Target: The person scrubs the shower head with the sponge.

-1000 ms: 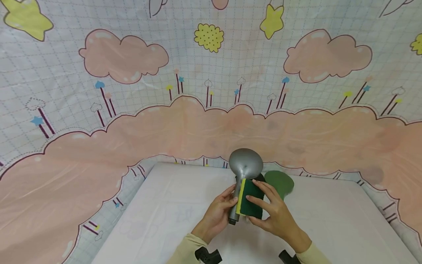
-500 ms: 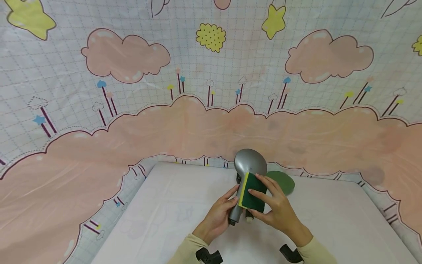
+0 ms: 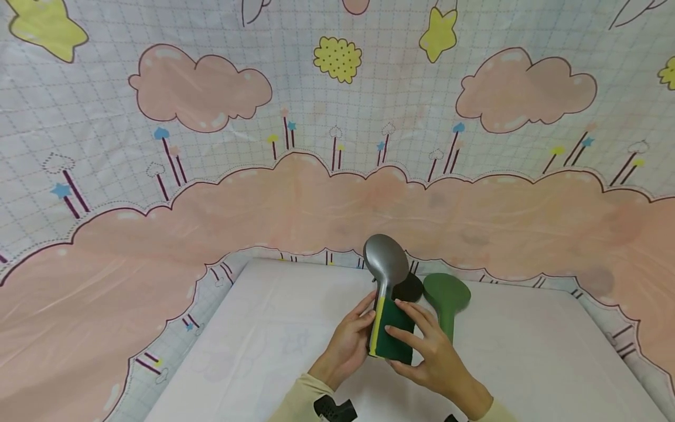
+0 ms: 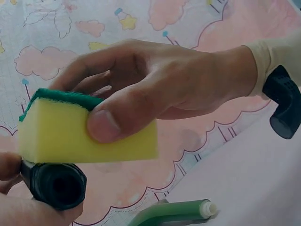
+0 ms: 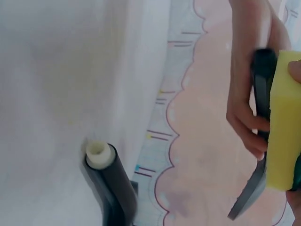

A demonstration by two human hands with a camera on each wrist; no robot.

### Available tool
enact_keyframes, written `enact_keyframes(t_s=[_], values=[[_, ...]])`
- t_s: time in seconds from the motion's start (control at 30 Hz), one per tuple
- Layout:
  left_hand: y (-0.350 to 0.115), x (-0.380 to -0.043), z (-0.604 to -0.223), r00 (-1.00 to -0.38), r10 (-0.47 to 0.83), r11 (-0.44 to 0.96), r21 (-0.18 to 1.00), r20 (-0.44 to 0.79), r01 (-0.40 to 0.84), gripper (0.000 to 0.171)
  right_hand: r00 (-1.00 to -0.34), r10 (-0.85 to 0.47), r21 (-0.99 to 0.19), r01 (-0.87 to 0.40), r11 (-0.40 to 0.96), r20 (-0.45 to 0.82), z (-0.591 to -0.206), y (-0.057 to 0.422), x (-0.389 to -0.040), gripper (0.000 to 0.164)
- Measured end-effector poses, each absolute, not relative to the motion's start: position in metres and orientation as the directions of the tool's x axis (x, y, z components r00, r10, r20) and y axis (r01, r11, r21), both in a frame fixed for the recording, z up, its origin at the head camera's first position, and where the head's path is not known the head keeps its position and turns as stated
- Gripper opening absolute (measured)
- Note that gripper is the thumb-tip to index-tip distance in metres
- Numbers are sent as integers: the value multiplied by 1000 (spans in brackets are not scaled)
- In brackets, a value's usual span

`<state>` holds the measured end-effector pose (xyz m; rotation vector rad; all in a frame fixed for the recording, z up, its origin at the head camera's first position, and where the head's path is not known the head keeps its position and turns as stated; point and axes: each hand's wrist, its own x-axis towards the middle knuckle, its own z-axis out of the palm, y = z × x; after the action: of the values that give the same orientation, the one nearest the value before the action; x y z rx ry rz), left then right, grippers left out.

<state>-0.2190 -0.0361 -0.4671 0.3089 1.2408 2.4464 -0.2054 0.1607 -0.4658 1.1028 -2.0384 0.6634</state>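
Observation:
In the head view, my left hand holds a silver-grey handheld shower head by its handle, its broad oval end pointing away from me. My right hand pinches a scouring sponge, dark green on one face and yellow on the other. The yellow side lies along the handle and hides much of it. Seen from the left wrist, the thumb presses the yellow side of the sponge just above the dark, hollow handle end. From the right wrist, the left fingers curl round the handle's far side.
Behind the hands lie a black shower head and a green shower head on the white table. The black one's pale hollow handle end shows from the right wrist. A cloud-patterned cloth hangs beyond the table.
The sponge has slid up the handle, then back down toward its lower end. The grey shower head has swung right, then left, and turned, uncovering the black one.

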Motion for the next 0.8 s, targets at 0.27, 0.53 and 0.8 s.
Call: enact_keyframes(t_s=[0.27, 0.53, 0.8], values=[[-37, -221, -469, -931, 365, -564, 795, -2, -223, 49, -336, -498, -76, -879, 471, 799, -471, 156, -201, 42], [-37, -219, -468, -931, 365, -548, 810, 7, -209, 50, -340, -499, -77, -877, 475, 797, -467, 162, -208, 41], [-34, -218, -465, -936, 352, -468, 862, -22, -196, 52, -432, -496, -128, -836, 534, 753, -456, 175, -222, 47]])
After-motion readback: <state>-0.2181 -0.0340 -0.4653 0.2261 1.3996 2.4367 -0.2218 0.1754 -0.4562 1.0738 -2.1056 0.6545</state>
